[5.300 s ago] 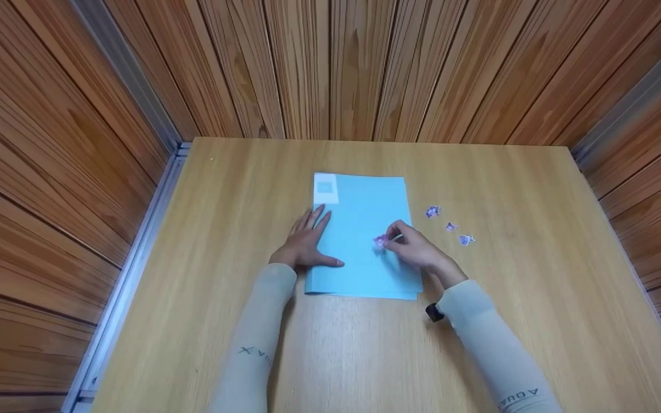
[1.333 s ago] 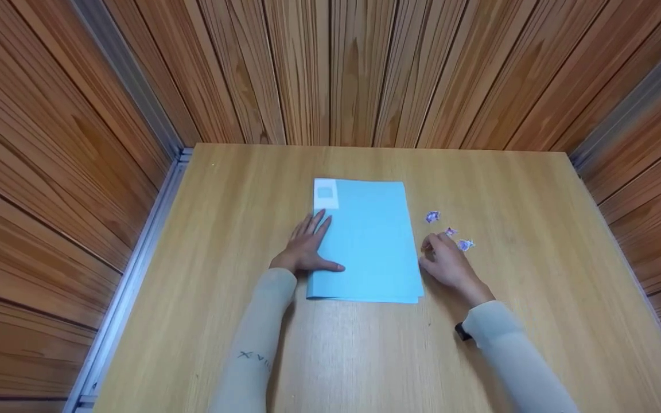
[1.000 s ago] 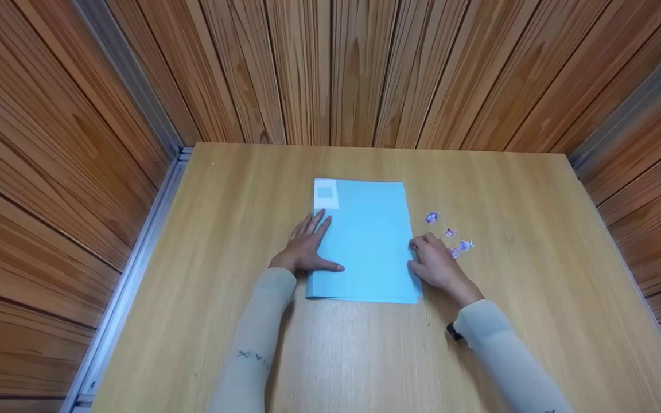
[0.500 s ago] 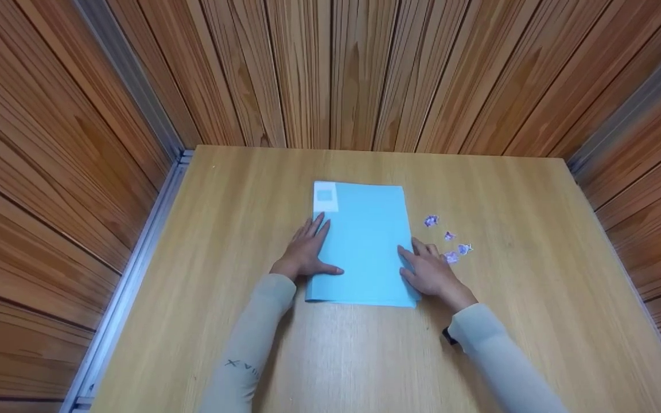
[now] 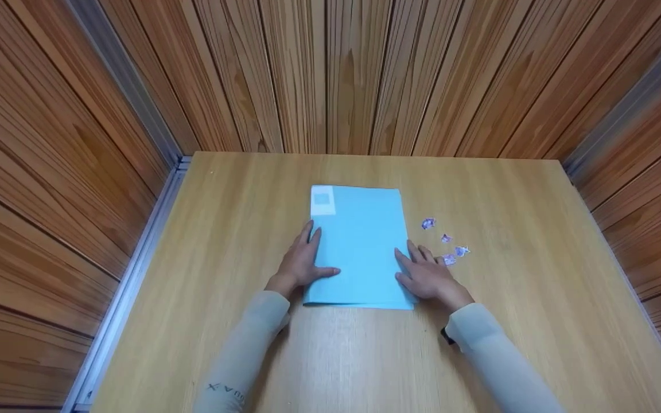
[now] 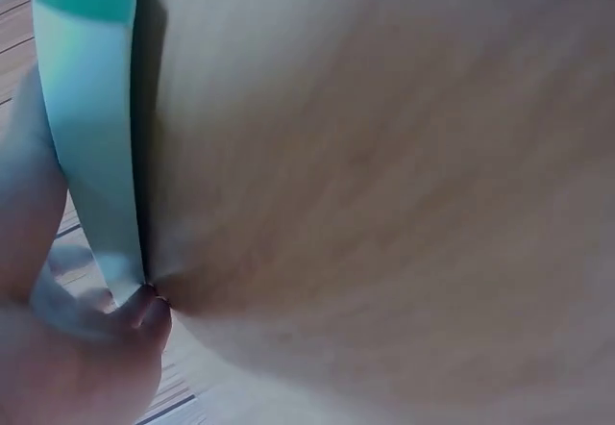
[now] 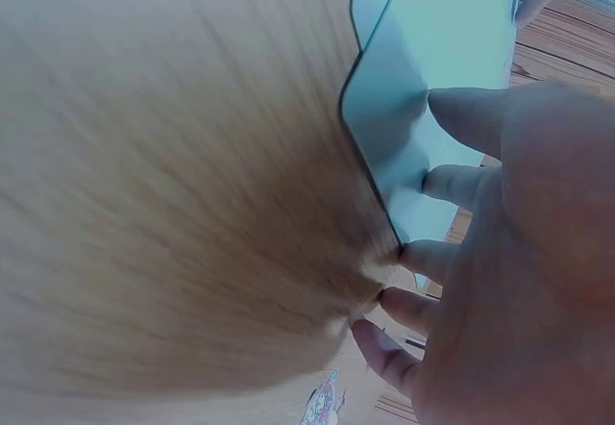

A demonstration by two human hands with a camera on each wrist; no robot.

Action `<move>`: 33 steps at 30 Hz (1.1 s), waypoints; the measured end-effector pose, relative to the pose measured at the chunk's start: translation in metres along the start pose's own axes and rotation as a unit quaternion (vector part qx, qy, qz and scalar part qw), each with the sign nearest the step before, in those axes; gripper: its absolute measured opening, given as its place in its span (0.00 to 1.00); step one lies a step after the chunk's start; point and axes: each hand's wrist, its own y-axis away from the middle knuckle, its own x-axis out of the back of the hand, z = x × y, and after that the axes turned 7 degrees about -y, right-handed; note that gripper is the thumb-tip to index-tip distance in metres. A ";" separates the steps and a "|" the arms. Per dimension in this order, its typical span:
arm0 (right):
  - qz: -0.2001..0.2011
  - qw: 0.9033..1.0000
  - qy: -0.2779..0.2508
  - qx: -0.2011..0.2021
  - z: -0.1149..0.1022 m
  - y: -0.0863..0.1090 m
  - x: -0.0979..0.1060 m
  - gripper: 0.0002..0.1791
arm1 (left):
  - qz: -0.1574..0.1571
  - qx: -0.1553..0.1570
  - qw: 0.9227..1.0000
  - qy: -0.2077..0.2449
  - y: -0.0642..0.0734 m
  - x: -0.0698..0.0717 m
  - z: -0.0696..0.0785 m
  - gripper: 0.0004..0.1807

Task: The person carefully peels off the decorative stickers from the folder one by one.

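A light blue folder (image 5: 359, 246) with a white label (image 5: 323, 200) at its top left corner lies upright before me. My left hand (image 5: 300, 264) rests along its spine, thumb stretched over the cover. The left wrist view shows the fingers of that hand (image 6: 86, 348) beside the folder's thick spine (image 6: 91, 137). On the right edge lies my right hand (image 5: 425, 275), fingers spread. In the right wrist view, its thumb and index fingertip touch the cover (image 7: 404, 127), while the other fingertips reach the edge and the table. Several purple cut-out stickers (image 5: 428, 223) lie just right of the folder.
The wooden table (image 5: 221, 241) extends around the folder on all sides. Wood-panelled walls (image 5: 353, 74) stand behind and at both sides, with a metal rail (image 5: 129, 287) along the left edge. A black band (image 5: 448, 335) shows at the right cuff.
My right hand earlier pinched a purple sticker over the folder; that sticker now lies with the others. The right hand has spread onto the folder's edge. The left hand slid slightly nearer along the spine.
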 end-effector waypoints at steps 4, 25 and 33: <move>0.006 1.000 0.002 0.003 -0.001 0.001 -0.001 0.35 | 0.043 0.035 0.996 0.063 0.007 0.004 0.004 0.56; -0.011 1.000 -0.028 -0.005 0.001 0.003 -0.002 0.37 | 0.011 0.185 0.968 0.171 0.021 0.026 0.016 0.26; -0.006 1.000 -0.022 -0.001 0.002 0.004 -0.003 0.37 | -0.034 0.154 0.970 0.185 0.018 0.029 0.009 0.28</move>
